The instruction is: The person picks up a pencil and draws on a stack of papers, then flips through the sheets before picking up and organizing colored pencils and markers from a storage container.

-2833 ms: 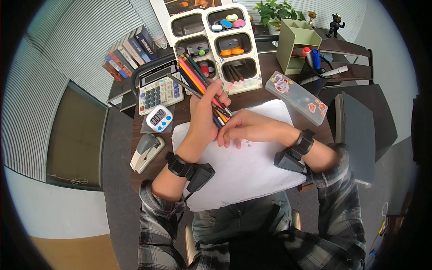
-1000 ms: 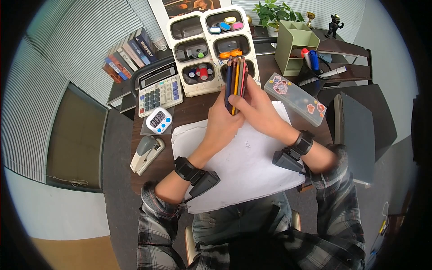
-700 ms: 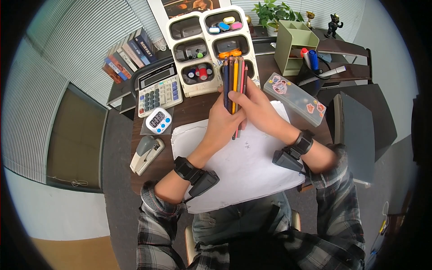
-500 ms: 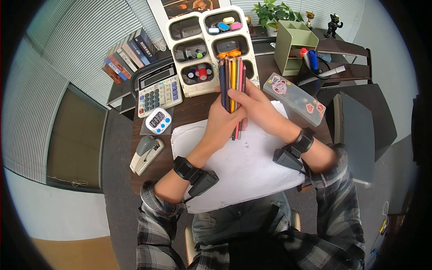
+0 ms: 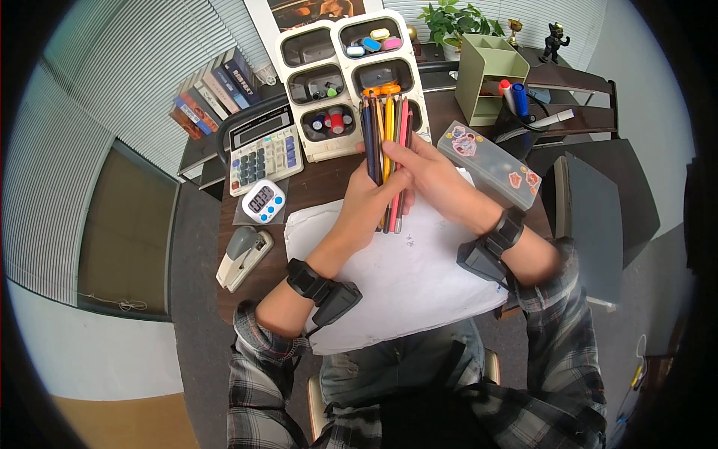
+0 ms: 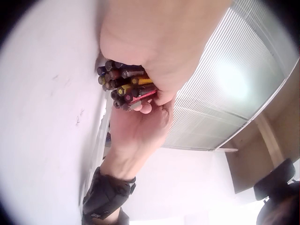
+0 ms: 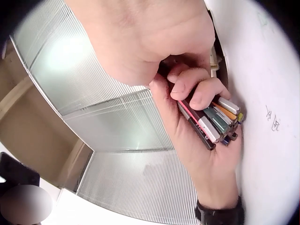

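A bundle of coloured pencils [image 5: 387,127] stands between the two hands over the paper sheets, tips pointing toward the organizer. The left hand [image 5: 365,206] grips the bundle from its left side. On the other side the right hand [image 5: 443,182] holds it too, thumb laid across the front of the pencils. Blunt pencil ends [image 6: 123,86] stick out under the palms in the left wrist view. Curled fingers [image 7: 202,88] wrap the bundle in the right wrist view. White paper sheets [image 5: 404,299] lie below, with a few small marks.
Behind the hands stands a white organizer [image 5: 348,75] with erasers and small items in its compartments. A calculator [image 5: 268,157], timer [image 5: 264,198] and stapler [image 5: 245,254] lie left. A pencil case [image 5: 493,165], pen cup [image 5: 523,123] and green holder [image 5: 490,78] are right.
The bundle has swung from a leftward slant to nearly upright. The right hand has risen from its lower ends to its side. Lately the pencils have spread slightly and their lower ends show.
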The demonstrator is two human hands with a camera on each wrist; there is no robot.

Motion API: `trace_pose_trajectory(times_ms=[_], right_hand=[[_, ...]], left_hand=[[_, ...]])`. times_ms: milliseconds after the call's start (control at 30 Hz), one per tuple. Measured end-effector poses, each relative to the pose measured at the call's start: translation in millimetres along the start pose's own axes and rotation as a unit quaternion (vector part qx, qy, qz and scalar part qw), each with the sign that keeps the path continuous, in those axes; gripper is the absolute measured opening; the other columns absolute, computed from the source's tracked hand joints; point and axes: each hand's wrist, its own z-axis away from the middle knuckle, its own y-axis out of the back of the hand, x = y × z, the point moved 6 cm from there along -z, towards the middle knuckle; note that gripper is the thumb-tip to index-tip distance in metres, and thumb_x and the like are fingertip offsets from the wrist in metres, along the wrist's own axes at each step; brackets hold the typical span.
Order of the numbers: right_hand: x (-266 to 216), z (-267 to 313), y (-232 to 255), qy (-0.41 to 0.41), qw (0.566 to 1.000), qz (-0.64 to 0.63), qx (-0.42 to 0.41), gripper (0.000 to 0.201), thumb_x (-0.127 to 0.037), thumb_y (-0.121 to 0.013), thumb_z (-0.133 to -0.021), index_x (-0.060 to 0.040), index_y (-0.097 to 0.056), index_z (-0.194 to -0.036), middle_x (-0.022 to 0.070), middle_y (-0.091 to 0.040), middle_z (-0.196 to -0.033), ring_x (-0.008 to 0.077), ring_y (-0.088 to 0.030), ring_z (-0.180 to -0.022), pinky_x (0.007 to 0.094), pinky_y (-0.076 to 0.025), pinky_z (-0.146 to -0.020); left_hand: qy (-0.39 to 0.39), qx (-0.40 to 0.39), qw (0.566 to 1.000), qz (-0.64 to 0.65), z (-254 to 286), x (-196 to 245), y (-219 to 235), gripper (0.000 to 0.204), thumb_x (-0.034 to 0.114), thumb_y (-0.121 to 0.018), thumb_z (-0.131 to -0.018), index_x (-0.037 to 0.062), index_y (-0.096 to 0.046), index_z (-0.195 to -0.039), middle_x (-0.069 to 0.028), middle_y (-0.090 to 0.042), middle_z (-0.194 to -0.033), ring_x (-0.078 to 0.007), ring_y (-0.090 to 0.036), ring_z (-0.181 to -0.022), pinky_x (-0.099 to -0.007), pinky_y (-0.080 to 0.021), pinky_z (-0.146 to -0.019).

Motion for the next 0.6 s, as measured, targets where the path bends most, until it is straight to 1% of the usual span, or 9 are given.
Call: trace_pose_trajectory(times_ms=[33,67,133,267,333,467,533,567,600], right_hand=[[1.3,-0.3,1.0,-0.009,1.000,-0.004,0.000,0.042,-0.032,-0.047,-0.106,-0.0045,-0.050,-0.137,0.0022,-0.068,-0.107,0.0034,-0.060,-0.069,0.0182,-0.045,-0.046],[0.1,0.5,0.9,-0.010,1.000,-0.004,-0.001,0.042,-0.032,-0.047,-0.106,-0.0045,-0.050,-0.137,0.0022,-0.068,-0.107,0.0034,-0.060,-0.069,0.0182,-0.045,-0.046],[-1.2,2.3,2.4,-0.030,0.999,0.003,0.018,0.042,-0.033,-0.047,-0.106,-0.0051,-0.051,-0.137,0.0018,-0.067,-0.097,0.0031,-0.057,-0.063,0.0181,-0.043,-0.045],[6.1,-1.6,7.2,-0.030,0.999,0.000,0.031,0.042,-0.036,-0.048,-0.105,-0.0042,-0.053,-0.133,0.0021,-0.066,-0.093,0.0040,-0.055,-0.056,0.0181,-0.042,-0.044],[4.9,-2.3,7.4,-0.016,0.999,0.006,0.035,0.036,-0.037,-0.046,-0.106,-0.0029,-0.053,-0.116,0.0023,-0.060,-0.079,0.0087,-0.055,-0.051,0.0229,-0.045,-0.043],[1.3,-0.9,8.5,-0.016,0.998,0.034,0.056,0.038,-0.039,-0.045,-0.106,-0.0027,-0.054,-0.111,0.0021,-0.058,-0.072,0.0089,-0.054,-0.048,0.0231,-0.044,-0.042],[4.0,-2.7,15.0,0.001,0.995,0.053,0.081,0.042,-0.042,-0.044,-0.106,-0.0018,-0.055,-0.104,0.0023,-0.056,-0.067,0.0093,-0.053,-0.046,0.0235,-0.042,-0.041],[4.9,-4.0,16.3,0.001,0.995,0.053,0.081,0.042,-0.042,-0.044,-0.106,-0.0018,-0.055,-0.104,0.0023,-0.056,-0.067,0.0093,-0.053,-0.046,0.0235,-0.042,-0.041],[3.3,-4.9,19.0,0.018,0.993,0.073,0.094,0.044,-0.042,-0.044,-0.106,-0.0010,-0.058,-0.099,0.0023,-0.056,-0.066,0.0098,-0.053,-0.049,0.0244,-0.043,-0.045]], left_hand=[[-0.003,-0.007,1.000,0.019,-0.2,-0.6,-0.5,0.021,0.022,-0.060,-0.099,0.0020,-0.054,-0.103,-0.0067,-0.060,-0.078,-0.0135,-0.060,-0.065,-0.0264,-0.050,-0.058],[-0.003,-0.006,1.000,0.019,-0.3,-1.2,-0.4,0.021,0.022,-0.060,-0.099,0.0020,-0.054,-0.103,-0.0067,-0.060,-0.078,-0.0135,-0.060,-0.065,-0.0264,-0.050,-0.058],[0.015,-0.003,0.999,0.044,-0.8,-3.6,0.1,0.025,0.026,-0.058,-0.101,0.0023,-0.055,-0.105,-0.0073,-0.062,-0.080,-0.0141,-0.061,-0.066,-0.0265,-0.051,-0.059],[0.042,0.005,0.997,0.060,-0.8,-5.1,1.1,0.027,0.027,-0.057,-0.101,0.0016,-0.056,-0.107,-0.0080,-0.063,-0.081,-0.0147,-0.063,-0.068,-0.0267,-0.052,-0.061],[0.030,-0.011,0.998,0.062,-1.7,-6.0,0.9,0.026,0.027,-0.058,-0.101,0.0019,-0.056,-0.109,-0.0085,-0.064,-0.083,-0.0152,-0.064,-0.070,-0.0272,-0.054,-0.063],[0.019,0.005,0.997,0.072,-0.7,-4.3,0.7,0.027,0.026,-0.059,-0.101,0.0017,-0.056,-0.112,-0.0087,-0.065,-0.086,-0.0154,-0.065,-0.073,-0.0282,-0.055,-0.067],[-0.003,0.014,0.996,0.083,-2.5,-2.8,3.7,0.031,0.024,-0.063,-0.099,0.0006,-0.054,-0.118,-0.0095,-0.065,-0.096,-0.0167,-0.068,-0.077,-0.0307,-0.058,-0.068],[-0.003,0.014,0.997,0.082,-2.6,-2.1,3.6,0.031,0.024,-0.063,-0.099,0.0006,-0.054,-0.118,-0.0095,-0.065,-0.096,-0.0167,-0.068,-0.077,-0.0307,-0.058,-0.068],[-0.001,0.021,0.996,0.086,-2.1,-1.1,4.3,0.031,0.024,-0.062,-0.099,0.0004,-0.054,-0.117,-0.0091,-0.065,-0.095,-0.0164,-0.068,-0.079,-0.0304,-0.058,-0.070]])
